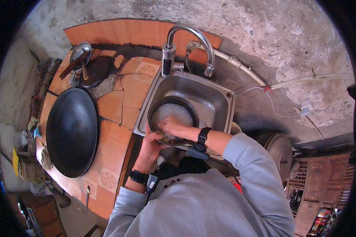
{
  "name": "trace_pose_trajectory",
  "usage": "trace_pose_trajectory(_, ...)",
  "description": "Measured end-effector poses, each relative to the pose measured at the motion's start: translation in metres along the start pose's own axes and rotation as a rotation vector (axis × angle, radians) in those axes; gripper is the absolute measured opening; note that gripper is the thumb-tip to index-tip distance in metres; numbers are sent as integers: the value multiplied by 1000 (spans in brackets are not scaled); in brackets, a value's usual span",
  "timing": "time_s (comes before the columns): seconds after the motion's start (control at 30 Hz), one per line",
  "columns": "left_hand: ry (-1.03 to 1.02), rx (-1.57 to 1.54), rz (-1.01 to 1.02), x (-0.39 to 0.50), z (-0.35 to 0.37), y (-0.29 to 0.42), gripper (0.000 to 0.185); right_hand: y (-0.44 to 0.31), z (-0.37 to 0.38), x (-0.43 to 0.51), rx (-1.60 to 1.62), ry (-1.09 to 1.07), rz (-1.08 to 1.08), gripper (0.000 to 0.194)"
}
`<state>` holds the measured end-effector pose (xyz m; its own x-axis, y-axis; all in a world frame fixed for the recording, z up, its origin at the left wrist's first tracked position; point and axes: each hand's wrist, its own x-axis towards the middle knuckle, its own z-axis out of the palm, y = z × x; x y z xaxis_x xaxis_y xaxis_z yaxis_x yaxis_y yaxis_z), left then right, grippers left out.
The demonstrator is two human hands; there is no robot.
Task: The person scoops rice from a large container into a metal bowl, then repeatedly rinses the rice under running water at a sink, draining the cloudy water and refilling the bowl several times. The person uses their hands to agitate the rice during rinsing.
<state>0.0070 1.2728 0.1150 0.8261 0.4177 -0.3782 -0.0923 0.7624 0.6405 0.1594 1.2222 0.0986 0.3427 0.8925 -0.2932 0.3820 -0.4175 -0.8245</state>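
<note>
A dark round pot [195, 111] is held tilted over the near-left part of a stainless steel sink [212, 99]. Cloudy whitish water [175, 111] fills much of it. My left hand [151, 142] grips the pot's near-left side, thumb towards the rim and fingers underneath. Inside the pot is my right hand [172, 126], bent down at the wrist. Its fingertips are hidden in the water, so whether they hold anything does not show. Above the sink arches a chrome gooseneck faucet [192, 28]; no stream of water is visible from its spout.
Left of the sink, a large black wok [72, 133] rests on the tiled counter [112, 145]. Behind it are a metal ladle [81, 51] and a dark round lid [96, 71]. A white pipe [240, 66] runs along the wall. A lidded pot [280, 154] stands at right.
</note>
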Motion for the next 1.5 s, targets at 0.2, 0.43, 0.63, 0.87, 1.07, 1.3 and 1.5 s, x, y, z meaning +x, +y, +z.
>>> trace_pose_trajectory(0.2, -10, -63, -53, 1, -4, -1, 58, -3, -17, 10, -1033, 66, -748, 17)
trace_pose_trajectory(0.43, -26, -91, -60, 4, -2, 3, 57, -13, -21, -10, -810, -58, -170, 42)
trace_pose_trajectory(0.63, 12, -61, -89, 5, -3, -1, 57, -5, -12, -8, -449, -318, -308, 25)
trace_pose_trajectory(0.87, -7, -27, -40, 1, -4, 0, 58, 1, 1, -6, 123, -201, 87, 21)
trace_pose_trajectory(1.07, -24, -37, -35, 3, -4, -2, 52, -16, -17, -4, -420, -32, -283, 23)
trace_pose_trajectory(1.3, -33, -100, -40, 6, -3, -4, 48, -17, -29, -4, -1113, 13, -425, 29)
trace_pose_trajectory(1.5, -72, -130, -57, 8, 4, -2, 46, -3, -36, -18, -759, -198, -311, 35)
